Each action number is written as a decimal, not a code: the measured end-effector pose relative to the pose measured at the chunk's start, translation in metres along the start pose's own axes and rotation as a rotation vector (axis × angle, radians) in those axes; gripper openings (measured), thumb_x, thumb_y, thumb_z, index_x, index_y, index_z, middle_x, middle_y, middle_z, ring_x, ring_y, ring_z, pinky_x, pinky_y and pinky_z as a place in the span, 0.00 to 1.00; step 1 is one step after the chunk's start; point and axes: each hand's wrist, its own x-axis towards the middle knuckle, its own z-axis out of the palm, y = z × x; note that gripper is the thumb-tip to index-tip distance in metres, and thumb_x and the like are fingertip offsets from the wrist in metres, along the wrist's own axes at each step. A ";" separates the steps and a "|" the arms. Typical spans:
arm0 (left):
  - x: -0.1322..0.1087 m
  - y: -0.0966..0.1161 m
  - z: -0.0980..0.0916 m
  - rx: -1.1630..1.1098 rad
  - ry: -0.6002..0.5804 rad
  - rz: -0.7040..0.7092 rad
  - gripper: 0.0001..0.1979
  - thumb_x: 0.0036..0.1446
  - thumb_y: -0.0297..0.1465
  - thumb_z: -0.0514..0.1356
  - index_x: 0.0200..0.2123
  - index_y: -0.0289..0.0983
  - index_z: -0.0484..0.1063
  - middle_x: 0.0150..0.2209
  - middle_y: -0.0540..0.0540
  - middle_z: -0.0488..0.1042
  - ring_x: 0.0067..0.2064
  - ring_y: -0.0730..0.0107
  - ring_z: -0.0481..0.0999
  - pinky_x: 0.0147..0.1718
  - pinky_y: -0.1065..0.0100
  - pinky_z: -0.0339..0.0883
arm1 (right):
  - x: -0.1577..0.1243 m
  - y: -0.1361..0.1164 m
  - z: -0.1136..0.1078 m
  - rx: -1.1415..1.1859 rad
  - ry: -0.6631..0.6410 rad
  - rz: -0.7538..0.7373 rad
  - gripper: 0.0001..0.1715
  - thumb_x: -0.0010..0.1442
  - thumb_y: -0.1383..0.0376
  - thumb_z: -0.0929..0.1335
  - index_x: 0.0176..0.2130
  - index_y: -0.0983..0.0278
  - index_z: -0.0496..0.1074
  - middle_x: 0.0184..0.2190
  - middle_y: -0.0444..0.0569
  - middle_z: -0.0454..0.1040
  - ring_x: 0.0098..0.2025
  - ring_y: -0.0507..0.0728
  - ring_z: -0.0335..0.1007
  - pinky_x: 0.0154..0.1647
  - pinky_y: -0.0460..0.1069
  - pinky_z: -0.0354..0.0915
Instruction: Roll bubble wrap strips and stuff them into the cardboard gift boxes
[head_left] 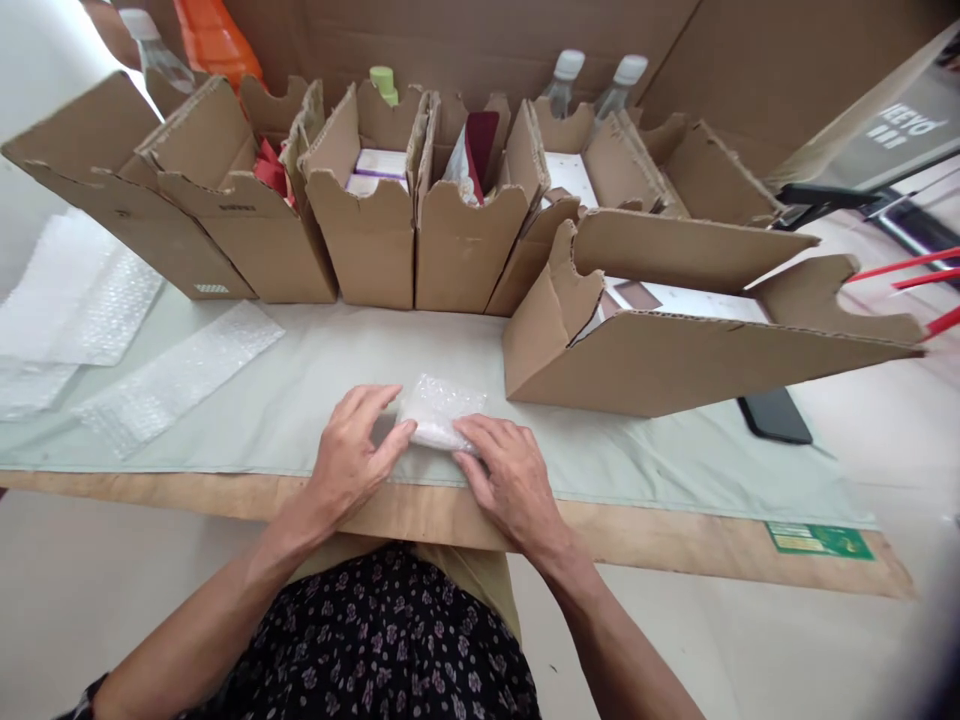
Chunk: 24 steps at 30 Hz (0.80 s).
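A small bubble-wrapped packet lies on the pale green cloth near the table's front edge. What is inside the wrap cannot be made out. My left hand is at its left side, thumb tip at the packet's edge and the fingers stretched apart from the thumb. At the right end, my right hand grips the packet, fingers on top and thumb at the near side. To the left lies a loose strip of bubble wrap, with a stack of bubble wrap sheets beyond it.
Several cardboard bins line the back of the table. One cardboard box sits closer on the right, holding white boxes. A black phone lies beside it. Bottles stand behind the bins.
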 end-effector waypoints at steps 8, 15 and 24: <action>-0.043 0.027 0.006 -1.089 -0.239 -0.665 0.29 0.53 0.41 0.75 0.54 0.35 0.77 0.54 0.37 0.81 0.58 0.49 0.79 0.60 0.50 0.71 | -0.009 -0.022 -0.016 0.621 -0.053 0.325 0.14 0.68 0.57 0.69 0.49 0.59 0.79 0.43 0.48 0.84 0.43 0.58 0.80 0.46 0.51 0.74; -0.041 0.044 0.021 -1.157 -0.283 -0.550 0.25 0.52 0.44 0.74 0.48 0.37 0.77 0.46 0.40 0.83 0.53 0.51 0.81 0.57 0.51 0.73 | -0.043 -0.019 -0.019 0.765 0.064 0.364 0.36 0.61 0.46 0.75 0.62 0.57 0.71 0.57 0.57 0.77 0.52 0.64 0.78 0.51 0.58 0.76; -0.043 0.036 0.029 -1.013 -0.406 -0.266 0.31 0.58 0.48 0.71 0.61 0.45 0.72 0.55 0.43 0.80 0.55 0.58 0.79 0.54 0.60 0.74 | -0.045 -0.012 -0.095 0.718 0.145 0.331 0.08 0.65 0.57 0.73 0.44 0.54 0.82 0.36 0.46 0.81 0.34 0.56 0.78 0.34 0.50 0.75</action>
